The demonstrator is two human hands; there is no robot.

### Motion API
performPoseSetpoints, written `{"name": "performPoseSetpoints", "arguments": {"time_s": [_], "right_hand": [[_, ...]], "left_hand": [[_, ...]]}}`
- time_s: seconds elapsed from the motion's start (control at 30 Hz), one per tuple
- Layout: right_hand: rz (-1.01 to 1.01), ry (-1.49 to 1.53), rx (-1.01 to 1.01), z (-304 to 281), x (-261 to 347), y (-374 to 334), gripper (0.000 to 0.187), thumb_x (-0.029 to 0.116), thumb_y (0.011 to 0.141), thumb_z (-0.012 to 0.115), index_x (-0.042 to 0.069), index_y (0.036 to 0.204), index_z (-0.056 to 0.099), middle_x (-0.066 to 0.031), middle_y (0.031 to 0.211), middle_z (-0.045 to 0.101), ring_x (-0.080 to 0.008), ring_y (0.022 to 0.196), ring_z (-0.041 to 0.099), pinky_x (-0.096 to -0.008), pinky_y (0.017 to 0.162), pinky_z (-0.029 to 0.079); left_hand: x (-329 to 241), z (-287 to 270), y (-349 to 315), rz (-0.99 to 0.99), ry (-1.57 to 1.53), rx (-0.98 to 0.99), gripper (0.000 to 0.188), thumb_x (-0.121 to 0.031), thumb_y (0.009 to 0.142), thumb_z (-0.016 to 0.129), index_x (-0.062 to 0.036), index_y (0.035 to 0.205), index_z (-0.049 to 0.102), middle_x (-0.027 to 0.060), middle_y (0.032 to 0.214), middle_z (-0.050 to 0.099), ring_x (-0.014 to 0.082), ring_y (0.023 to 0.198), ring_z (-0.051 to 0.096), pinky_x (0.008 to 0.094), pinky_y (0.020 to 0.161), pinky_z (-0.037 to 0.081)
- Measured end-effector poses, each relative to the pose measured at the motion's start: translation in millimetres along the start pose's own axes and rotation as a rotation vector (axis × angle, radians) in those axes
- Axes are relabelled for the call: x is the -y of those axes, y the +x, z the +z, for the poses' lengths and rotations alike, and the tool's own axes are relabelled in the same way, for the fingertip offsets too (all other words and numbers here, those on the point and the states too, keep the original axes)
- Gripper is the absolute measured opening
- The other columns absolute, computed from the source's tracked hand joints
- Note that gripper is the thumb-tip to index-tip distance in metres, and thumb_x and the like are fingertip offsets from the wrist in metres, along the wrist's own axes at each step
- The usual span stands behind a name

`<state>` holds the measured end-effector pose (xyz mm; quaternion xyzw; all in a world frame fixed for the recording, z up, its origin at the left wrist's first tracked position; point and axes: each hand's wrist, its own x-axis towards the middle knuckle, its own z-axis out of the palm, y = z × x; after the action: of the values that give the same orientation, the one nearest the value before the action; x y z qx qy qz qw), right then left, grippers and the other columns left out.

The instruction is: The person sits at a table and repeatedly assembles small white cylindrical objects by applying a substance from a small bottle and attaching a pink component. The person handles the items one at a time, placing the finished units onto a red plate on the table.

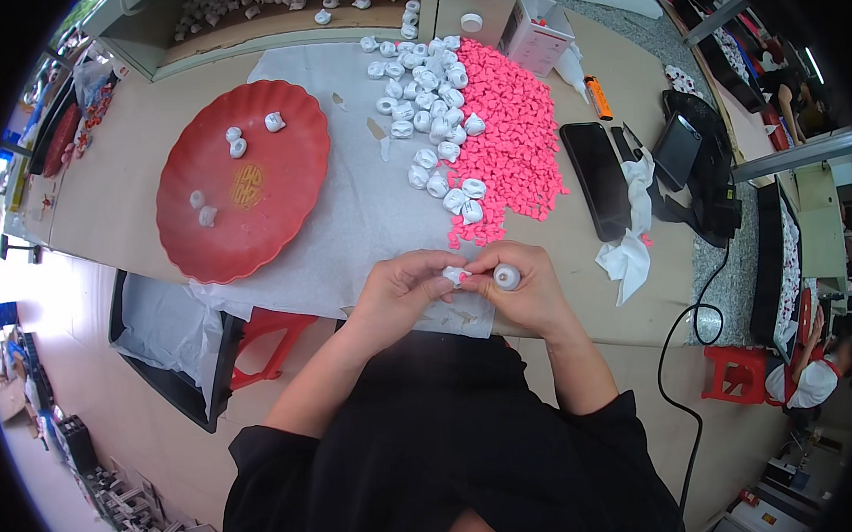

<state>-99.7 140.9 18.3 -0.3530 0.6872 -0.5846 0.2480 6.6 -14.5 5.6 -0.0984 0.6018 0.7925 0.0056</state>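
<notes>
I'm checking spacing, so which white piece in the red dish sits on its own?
The white piece at upper right in the red dish; the others form an upper-middle pair and a lower-left pair.

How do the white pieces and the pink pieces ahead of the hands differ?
Size: individual white pieces are larger than individual pink pieces.
Layout: white pieces scatter loosely, mostly on the left; pink pieces form a dense patch.
Shared: both are numerous and lie side by side.
</notes>
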Motion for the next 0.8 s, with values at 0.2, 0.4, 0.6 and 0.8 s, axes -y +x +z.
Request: {"name": "performPoseSetpoints", "arguments": {"time_s": [0.2, 0.4, 0.6, 0.8], "right_hand": [[0.093, 0.034, -0.081, 6.8, 1.6, -0.7, 0.011, 0.001, 0.071, 0.07, 0.0, 0.081, 0.063, -0.005, 0.077, 0.062, -0.0094, 0.071, 0.056, -0.0231, 0.064, 0.045], [0.05, 0.093, -0.108, 8.5, 1.0, -3.1, 0.01, 0.001, 0.073, 0.068, 0.0, 0.082, 0.064, -0.0055, 0.079, 0.063, -0.0102, 0.073, 0.057, -0.0237, 0.066, 0.045], [-0.132, -0.043, -0.16, 15.6, -1.4, -3.7, 0.01, -0.002, 0.073, 0.064, -0.001, 0.083, 0.062, -0.0088, 0.078, 0.061, -0.0157, 0.069, 0.058, -0.026, 0.063, 0.045], [-0.247, -0.134, -0.224, 22.8, -7.0, -5.6, 0.014, -0.004, 0.071, 0.062, -0.002, 0.084, 0.059, -0.0109, 0.074, 0.059, -0.0198, 0.065, 0.057, -0.0287, 0.06, 0.045]], "left_hand": [[-4.3, 8.7, -1.9, 0.011, -0.112, -0.074, 0.024, -0.001, 0.084, 0.056, 0.0009, 0.108, 0.057, 0.006, 0.097, 0.061, 0.0095, 0.081, 0.058, 0.0226, 0.074, 0.047], [-1.1, 6.5, 0.7, 0.029, -0.115, -0.087, 0.024, -0.001, 0.083, 0.058, 0.0011, 0.107, 0.058, 0.0047, 0.092, 0.062, 0.0072, 0.08, 0.057, 0.02, 0.071, 0.047], [1.5, 10.2, 1.5, 0.07, -0.104, -0.136, 0.023, 0.001, 0.082, 0.057, 0.0019, 0.105, 0.058, 0.0033, 0.086, 0.062, 0.004, 0.075, 0.056, 0.0173, 0.066, 0.045], [6.7, 17.4, 4.0, 0.069, -0.129, -0.245, 0.022, 0.006, 0.081, 0.054, 0.0044, 0.102, 0.059, 0.0061, 0.082, 0.063, 0.0063, 0.07, 0.058, 0.0185, 0.063, 0.047]]}}
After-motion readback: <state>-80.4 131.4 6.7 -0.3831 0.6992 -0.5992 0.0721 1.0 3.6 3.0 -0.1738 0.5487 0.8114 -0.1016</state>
